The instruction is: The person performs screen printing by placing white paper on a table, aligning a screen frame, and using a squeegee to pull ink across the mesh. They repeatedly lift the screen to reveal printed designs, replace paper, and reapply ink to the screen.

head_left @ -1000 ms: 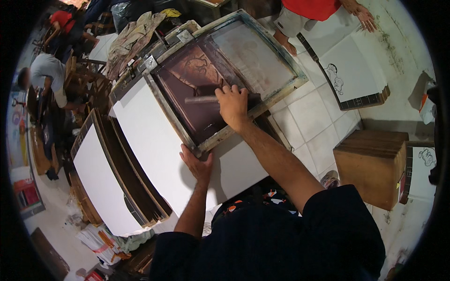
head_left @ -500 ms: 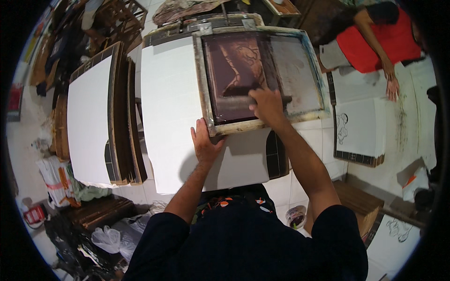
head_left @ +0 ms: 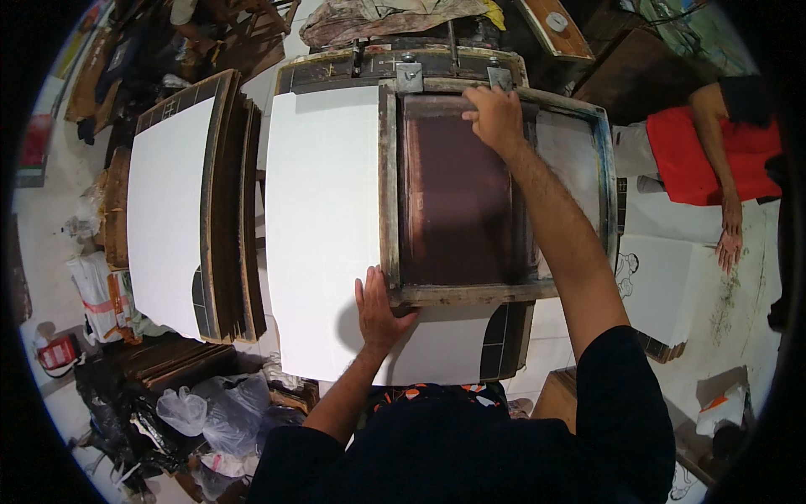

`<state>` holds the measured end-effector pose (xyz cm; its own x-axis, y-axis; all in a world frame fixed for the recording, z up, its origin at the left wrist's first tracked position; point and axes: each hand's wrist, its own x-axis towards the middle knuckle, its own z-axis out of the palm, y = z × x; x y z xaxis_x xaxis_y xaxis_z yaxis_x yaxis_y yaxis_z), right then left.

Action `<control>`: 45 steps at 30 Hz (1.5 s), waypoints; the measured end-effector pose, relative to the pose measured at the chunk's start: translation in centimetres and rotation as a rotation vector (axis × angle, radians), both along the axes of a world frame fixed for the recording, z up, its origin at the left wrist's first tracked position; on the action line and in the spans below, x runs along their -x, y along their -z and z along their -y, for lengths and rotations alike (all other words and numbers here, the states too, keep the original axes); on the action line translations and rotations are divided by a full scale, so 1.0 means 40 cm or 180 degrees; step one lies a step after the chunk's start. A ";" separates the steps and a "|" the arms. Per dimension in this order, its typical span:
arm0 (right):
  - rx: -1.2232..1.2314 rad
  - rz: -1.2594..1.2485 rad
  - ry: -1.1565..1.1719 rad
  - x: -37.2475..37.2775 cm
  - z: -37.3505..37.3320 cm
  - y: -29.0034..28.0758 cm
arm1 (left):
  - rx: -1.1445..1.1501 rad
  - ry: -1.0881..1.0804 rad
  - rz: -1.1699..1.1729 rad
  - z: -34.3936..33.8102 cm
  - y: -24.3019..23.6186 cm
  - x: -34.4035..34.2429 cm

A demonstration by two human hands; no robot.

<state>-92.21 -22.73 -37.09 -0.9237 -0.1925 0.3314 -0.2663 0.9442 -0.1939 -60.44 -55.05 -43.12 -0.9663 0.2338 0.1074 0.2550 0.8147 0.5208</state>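
Observation:
A wooden-framed printing screen (head_left: 470, 294) lies over a white sheet (head_left: 323, 210) on a board in front of me. Dark brown-purple ink covers its mesh (head_left: 462, 202). My right hand (head_left: 497, 119) is closed at the far end of the screen, around the handle of a squeegee (head_left: 441, 104), which is mostly hidden by the hand and hard to see. At the near left corner of the frame, my left hand (head_left: 380, 312) rests with fingers stretched out, its fingertips beside the frame and its thumb along the near edge.
Metal clamps (head_left: 409, 78) hold the screen's far edge. Stacked boards with white sheets (head_left: 172, 210) stand at the left. On the right, a person in red (head_left: 714, 155) reaches over a printed sheet (head_left: 659, 273). Plastic bags (head_left: 231, 412) lie at lower left.
My right hand has moved from the near part of the mesh to its far end. The lighter pattern on the mesh is now covered with dark ink. The left hand stays at the corner.

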 end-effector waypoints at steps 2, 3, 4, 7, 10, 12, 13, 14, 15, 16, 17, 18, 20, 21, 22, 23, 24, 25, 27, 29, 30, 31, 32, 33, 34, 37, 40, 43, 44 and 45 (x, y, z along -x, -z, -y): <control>0.0161 -0.0227 0.0084 0.030 0.003 0.007 | 0.0080 -0.0002 -0.0053 0.001 0.003 -0.001; 0.0275 -0.0258 0.0062 0.013 0.006 0.010 | 0.0104 -0.0001 -0.0004 0.002 0.005 -0.002; 0.0214 0.0014 0.0161 -0.020 0.016 0.016 | 0.0116 0.0006 0.0043 0.004 0.007 -0.003; 0.0094 0.0379 0.0298 -0.178 0.046 0.017 | 0.0073 0.0012 0.0096 0.007 0.012 -0.006; 0.0161 0.0561 0.0245 -0.228 0.051 0.004 | 0.0183 0.0042 0.0070 0.009 0.014 -0.010; 0.0214 -0.0003 0.0196 -0.190 0.043 -0.003 | 0.0193 0.0063 0.0009 0.009 0.015 -0.010; 0.0255 -0.0216 0.0210 -0.150 0.039 -0.003 | 0.0213 0.0057 0.0011 0.009 0.015 -0.010; 0.0315 -0.0487 0.0204 -0.111 0.039 0.000 | 0.0189 0.0050 0.0019 0.009 0.015 -0.010; 0.0265 -0.0538 0.0237 -0.072 0.039 0.005 | 0.0181 0.0029 0.0078 0.008 0.014 -0.009; 0.0231 -0.0654 0.0277 -0.036 0.040 0.010 | 0.0161 -0.0012 0.0151 0.007 0.013 -0.009; 0.0163 -0.0577 0.0275 -0.008 0.043 0.016 | 0.0169 0.0009 0.0057 0.006 0.013 -0.008; 0.0094 -0.0480 0.0306 0.012 0.043 0.020 | 0.0157 0.0010 -0.0001 0.005 0.012 -0.007; -0.0034 -0.0253 0.0341 0.015 0.042 0.026 | 0.0132 0.0027 -0.0073 0.003 0.012 -0.004; -0.0090 -0.0120 0.0342 -0.001 0.041 0.027 | 0.0121 0.0037 -0.0083 0.001 0.013 -0.003; -0.0151 -0.0049 0.0357 -0.023 0.039 0.024 | 0.0082 0.0048 -0.0145 0.001 0.012 -0.003; -0.0153 0.0065 0.0348 -0.058 0.040 0.021 | 0.0138 0.0069 -0.0254 0.000 0.013 -0.001; -0.0177 0.0204 0.0377 -0.106 0.046 0.018 | 0.0144 0.0037 -0.0190 0.000 0.012 -0.001; -0.0192 0.0263 0.0389 -0.166 0.055 0.015 | 0.0150 0.0052 -0.0175 0.000 0.012 0.001; -0.0202 0.0206 0.0387 -0.308 0.080 0.003 | 0.0128 0.0054 -0.0189 -0.002 0.010 0.003; -0.0180 0.0411 0.0385 -0.455 0.106 -0.010 | 0.0043 0.0051 -0.0289 -0.003 0.006 0.002; -0.0241 0.0511 0.0428 -0.527 0.121 -0.015 | 0.0066 0.0048 -0.0246 -0.005 0.005 0.003; -0.0124 0.0495 0.0437 -0.601 0.137 -0.019 | 0.0057 0.0041 -0.0266 -0.005 0.004 0.002; -0.0082 0.0489 0.0375 -0.679 0.151 -0.027 | 0.0029 0.0014 -0.0325 -0.005 0.004 0.003; -0.0078 0.0728 0.0385 -0.735 0.162 -0.032 | -0.0018 -0.0010 -0.0257 -0.004 0.004 0.000; -0.0061 0.0611 0.0378 -0.766 0.168 -0.031 | -0.0074 -0.0005 -0.0243 -0.002 0.004 0.000; -0.0105 0.0579 0.0453 -0.817 0.179 -0.019 | -0.0178 0.0039 -0.0102 0.006 0.008 -0.004; 0.0119 0.0512 0.0400 -0.825 0.178 -0.006 | -0.0288 0.0074 -0.0037 0.010 0.016 0.000; 0.0034 0.0320 0.0367 -0.819 0.177 -0.003 | -0.0408 -0.0055 0.0147 -0.001 0.019 0.005; 0.0088 0.0272 0.0360 -0.817 0.177 -0.007 | -0.0470 -0.0111 0.0160 -0.007 0.019 0.005; 0.0134 0.0211 0.0355 -0.814 0.177 -0.013 | -0.0533 -0.0199 0.0253 -0.013 0.017 0.006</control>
